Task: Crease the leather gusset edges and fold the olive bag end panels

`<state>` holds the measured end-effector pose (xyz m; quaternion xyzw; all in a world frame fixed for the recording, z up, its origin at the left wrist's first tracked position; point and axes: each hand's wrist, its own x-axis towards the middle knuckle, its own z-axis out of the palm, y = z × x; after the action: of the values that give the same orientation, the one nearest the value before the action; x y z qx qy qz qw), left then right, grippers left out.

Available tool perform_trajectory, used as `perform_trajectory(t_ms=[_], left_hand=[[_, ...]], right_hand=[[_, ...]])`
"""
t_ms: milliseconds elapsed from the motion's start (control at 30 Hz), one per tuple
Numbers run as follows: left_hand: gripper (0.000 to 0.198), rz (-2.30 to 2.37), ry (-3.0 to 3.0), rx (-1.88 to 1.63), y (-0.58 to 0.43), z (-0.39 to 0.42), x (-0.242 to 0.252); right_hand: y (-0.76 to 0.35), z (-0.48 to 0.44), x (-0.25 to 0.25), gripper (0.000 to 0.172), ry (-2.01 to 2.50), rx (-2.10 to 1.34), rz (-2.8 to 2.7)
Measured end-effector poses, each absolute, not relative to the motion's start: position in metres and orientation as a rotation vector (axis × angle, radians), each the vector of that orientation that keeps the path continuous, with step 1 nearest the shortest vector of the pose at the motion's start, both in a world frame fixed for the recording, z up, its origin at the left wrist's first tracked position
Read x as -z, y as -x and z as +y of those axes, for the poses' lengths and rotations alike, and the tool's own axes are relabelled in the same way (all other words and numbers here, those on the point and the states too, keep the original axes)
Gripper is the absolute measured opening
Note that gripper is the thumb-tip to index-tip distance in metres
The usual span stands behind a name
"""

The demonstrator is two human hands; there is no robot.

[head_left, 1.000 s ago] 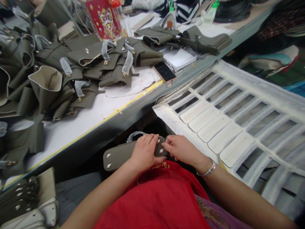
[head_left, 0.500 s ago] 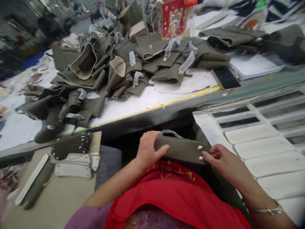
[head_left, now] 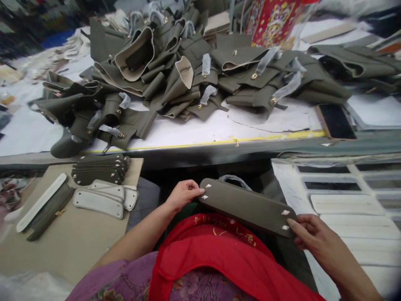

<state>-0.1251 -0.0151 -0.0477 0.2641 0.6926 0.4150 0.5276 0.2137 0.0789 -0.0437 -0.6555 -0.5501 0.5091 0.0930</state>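
The left hand point(head_left: 181, 194) pinches the near-left end of a long, flat, smooth green strip point(head_left: 247, 206). The right hand point(head_left: 316, 238) pinches its right end with curled fingers.

Panel point(head_left: 247, 207): underside not visible. Left hand point(head_left: 181, 194): fingertips meet the panel's end, but whether any finger goes beneath it cannot be told. Right hand point(head_left: 313, 238): the tips under the thumb are hidden by the panel, and the forearm is cut by the bottom edge. Loop point(head_left: 233, 179), just beyond the panel and between the two sets of fingers: lower part hidden. Rack point(head_left: 344, 200), right of the right fingers: runs off the right edge. Box point(head_left: 275, 21), far beyond the fingers: blurred, cut by the top edge, print unreadable.
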Motion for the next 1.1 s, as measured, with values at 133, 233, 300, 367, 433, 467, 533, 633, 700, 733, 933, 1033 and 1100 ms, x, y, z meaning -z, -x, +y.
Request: perform_trajectory(t_ms=[133,233,300,367,433,467,533,633,700,733,933,1033,1100], left_hand=[[0.039,1.607,-0.576,-1.046,0.129,-0.015,0.056],[0.038,1.579,-0.566,-1.091,0.130,-0.016,0.063],[0.038,1.566,-0.557,-1.103,0.130,-0.017,0.065],[0.038,1.554,-0.549,-1.115,0.130,-0.017,0.065],[0.037,1.539,-0.548,-1.130,0.131,-0.016,0.064],[0.037,1.541,-0.559,-1.134,0.131,-0.016,0.063],[0.037,1.571,-0.616,-1.124,0.132,-0.014,0.062],[0.036,1.619,-0.709,-1.084,0.134,-0.012,0.061],[0.036,1.606,-0.704,-1.058,0.136,-0.011,0.060],[0.037,1.593,-0.684,-1.049,0.136,-0.011,0.060],[0.037,1.530,-0.601,-1.044,0.138,-0.012,0.064],[0.035,1.500,-0.600,-1.037,0.139,-0.012,0.066],[0.033,1.493,-0.609,-1.025,0.140,-0.011,0.066]], right_hand=[[-0.211,0.080,0.043,0.047,1.984,-1.514,-1.607],[-0.207,0.080,0.039,0.044,1.997,-1.527,-1.576],[-0.203,0.080,0.035,0.040,2.006,-1.531,-1.557],[-0.201,0.080,0.031,0.036,2.017,-1.526,-1.535],[-0.198,0.079,0.029,0.033,2.021,-1.515,-1.529],[-0.198,0.078,0.028,0.031,2.018,-1.521,-1.535],[-0.197,0.076,0.027,0.028,2.011,-1.509,-1.550],[-0.195,0.075,0.025,0.025,2.008,-1.507,-1.555],[-0.195,0.074,0.024,0.026,2.014,-1.525,-1.556],[-0.195,0.074,0.023,0.025,2.013,-1.540,-1.563],[-0.196,0.075,0.024,0.026,2.029,-1.510,-1.566],[-0.196,0.076,0.026,0.027,2.035,-1.518,-1.541],[-0.195,0.076,0.026,0.025,2.031,-1.530,-1.537]])
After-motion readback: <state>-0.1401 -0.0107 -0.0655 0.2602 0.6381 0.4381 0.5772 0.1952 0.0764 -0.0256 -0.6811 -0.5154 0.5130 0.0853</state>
